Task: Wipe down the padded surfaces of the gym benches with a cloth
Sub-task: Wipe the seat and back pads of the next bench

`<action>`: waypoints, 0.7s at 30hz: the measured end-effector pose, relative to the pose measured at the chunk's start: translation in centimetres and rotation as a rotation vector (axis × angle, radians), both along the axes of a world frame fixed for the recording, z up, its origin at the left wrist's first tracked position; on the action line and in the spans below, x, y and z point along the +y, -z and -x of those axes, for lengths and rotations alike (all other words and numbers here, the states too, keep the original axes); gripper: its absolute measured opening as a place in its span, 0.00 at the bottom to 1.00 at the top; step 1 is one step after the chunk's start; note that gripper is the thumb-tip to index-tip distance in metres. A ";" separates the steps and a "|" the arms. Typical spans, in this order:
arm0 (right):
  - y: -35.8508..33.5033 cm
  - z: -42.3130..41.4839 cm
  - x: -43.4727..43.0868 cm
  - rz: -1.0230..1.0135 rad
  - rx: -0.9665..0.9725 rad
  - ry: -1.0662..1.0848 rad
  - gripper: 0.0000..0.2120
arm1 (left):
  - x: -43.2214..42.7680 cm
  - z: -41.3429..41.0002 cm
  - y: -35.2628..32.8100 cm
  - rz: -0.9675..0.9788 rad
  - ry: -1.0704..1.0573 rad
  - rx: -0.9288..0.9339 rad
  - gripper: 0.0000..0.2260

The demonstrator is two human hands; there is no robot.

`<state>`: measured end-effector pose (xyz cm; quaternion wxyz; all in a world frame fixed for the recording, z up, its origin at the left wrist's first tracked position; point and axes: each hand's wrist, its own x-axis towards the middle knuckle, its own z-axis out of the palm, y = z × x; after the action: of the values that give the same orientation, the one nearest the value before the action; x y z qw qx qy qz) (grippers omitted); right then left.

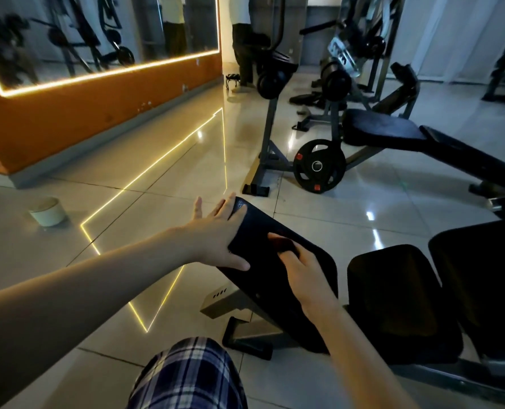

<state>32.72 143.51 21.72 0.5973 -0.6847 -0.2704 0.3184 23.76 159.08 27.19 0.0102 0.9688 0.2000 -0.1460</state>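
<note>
A dark red cloth (285,246) is seen bunched under the curled fingers of the right hand (304,270). It is pressed onto the top face of a black, sloping backrest pad (254,219), about midway along it. The left hand (215,231) is laid against the left edge of the backrest pad, fingers straight and spread, thumb resting across the top face. Nothing is gripped by it.

Just right of the backrest pad's lower end, a black seat pad (392,290) is set. Below the backrest pad, the bench's grey metal frame (227,302) is seen standing on glossy floor tiles (156,178). Nearer than the backrest pad, a knee in plaid fabric (186,376) is visible. Beyond the backrest pad and well apart from it, a weight plate (319,166) is propped by a rack, with a second black bench (392,131) to its right. Far to the left of the backrest pad, a small round container (47,212) is seen on the floor.

Several risks are judged likely. The cloth is small and wadded, so strips of padding may be missed between passes, and the dim light on black padding would hide them. Because the backrest pad is only steadied by a flat palm, a firm stroke could push it sideways, and the frame might slide on the shiny tiles. The cloth could also be dragged off the edge and dropped.
</note>
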 end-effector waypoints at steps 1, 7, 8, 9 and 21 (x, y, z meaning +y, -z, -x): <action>-1.2 -0.1 -0.2 -0.027 0.079 -0.012 0.14 | -0.5 -0.3 -0.5 0.065 0.021 -0.055 0.48; -6.8 -1.5 -1.5 -0.070 0.337 -0.006 0.09 | -2.7 -1.7 -3.7 0.528 0.116 -0.503 0.09; -7.5 -1.7 -1.7 -0.072 0.345 -0.006 0.08 | -2.8 -1.6 -4.2 0.561 0.102 -0.520 0.07; -8.2 -1.9 -1.9 -0.073 0.354 -0.016 0.08 | -2.7 -1.6 -4.5 0.601 0.083 -0.531 0.07; -8.7 -3.2 -2.5 0.041 0.302 -0.291 0.23 | -2.9 1.2 -5.0 1.197 -0.241 -0.642 0.06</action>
<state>35.88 141.00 30.39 0.5647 -0.5947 -0.2674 0.5059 22.53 156.15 32.19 0.6180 0.7629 0.1783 0.0649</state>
